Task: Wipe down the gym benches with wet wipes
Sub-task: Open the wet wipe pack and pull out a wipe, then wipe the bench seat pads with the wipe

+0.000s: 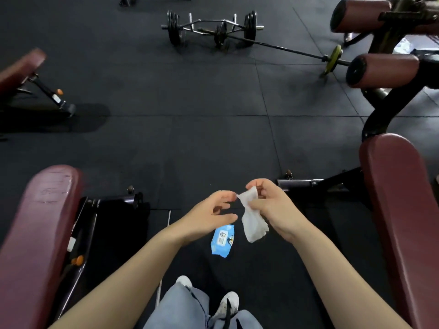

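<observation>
Right now the person stands between 2 maroon benches, holding a white wet wipe [253, 216] just above the blue wipes pack [222, 243] that lies on the black floor [190, 138]. The right hand [270, 205] pinches the wipe near its upper end, and the rest hangs down limp and crumpled. The left hand [211, 214], just left of the wipe, holds nothing; its fingers are loosely spread, one fingertip near the wipe's top corner.

The wipe looks light, soft and damp, likely to cling to itself, so I judge it needs opening out by 2 corners before it covers much padding. The left bench [40, 222] sits well left of the pack, the right bench [401, 210] well right of it, both with rounded padded edges. Beyond the pack the floor lies open up to the barbells [211, 29], so there is room to turn either way.
</observation>
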`<state>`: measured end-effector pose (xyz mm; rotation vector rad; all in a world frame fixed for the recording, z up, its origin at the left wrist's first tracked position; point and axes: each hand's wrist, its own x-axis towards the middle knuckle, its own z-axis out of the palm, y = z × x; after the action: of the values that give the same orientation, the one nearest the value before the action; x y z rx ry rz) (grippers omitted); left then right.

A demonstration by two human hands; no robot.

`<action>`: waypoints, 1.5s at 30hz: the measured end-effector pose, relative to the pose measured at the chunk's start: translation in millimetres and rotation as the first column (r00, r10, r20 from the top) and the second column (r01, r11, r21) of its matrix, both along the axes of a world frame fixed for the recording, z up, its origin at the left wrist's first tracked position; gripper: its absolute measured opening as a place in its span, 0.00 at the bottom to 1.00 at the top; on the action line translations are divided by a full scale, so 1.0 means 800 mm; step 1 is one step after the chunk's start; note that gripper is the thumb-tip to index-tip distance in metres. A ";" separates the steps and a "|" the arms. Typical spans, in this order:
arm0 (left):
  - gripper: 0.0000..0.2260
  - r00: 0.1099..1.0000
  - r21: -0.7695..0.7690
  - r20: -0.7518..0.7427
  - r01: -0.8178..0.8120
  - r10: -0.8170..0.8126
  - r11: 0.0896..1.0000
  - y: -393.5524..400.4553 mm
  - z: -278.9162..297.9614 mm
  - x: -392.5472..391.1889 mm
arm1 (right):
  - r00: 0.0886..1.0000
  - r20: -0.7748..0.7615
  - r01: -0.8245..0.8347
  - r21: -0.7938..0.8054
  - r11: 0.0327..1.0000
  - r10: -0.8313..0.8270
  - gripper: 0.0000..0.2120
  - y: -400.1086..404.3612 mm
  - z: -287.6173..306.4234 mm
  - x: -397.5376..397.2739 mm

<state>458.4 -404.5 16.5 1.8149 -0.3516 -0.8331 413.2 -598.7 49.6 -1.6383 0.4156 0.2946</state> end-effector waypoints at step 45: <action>0.06 0.205 -0.070 -0.031 -0.977 0.978 0.202 0.534 0.016 0.081 | 0.784 0.027 -0.595 -0.251 0.764 0.620 0.17 0.532 -0.002 0.271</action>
<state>523.2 22.8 29.3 1.5088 0.7852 0.1724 630.0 -173.2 47.9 -1.9818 -0.2004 0.6618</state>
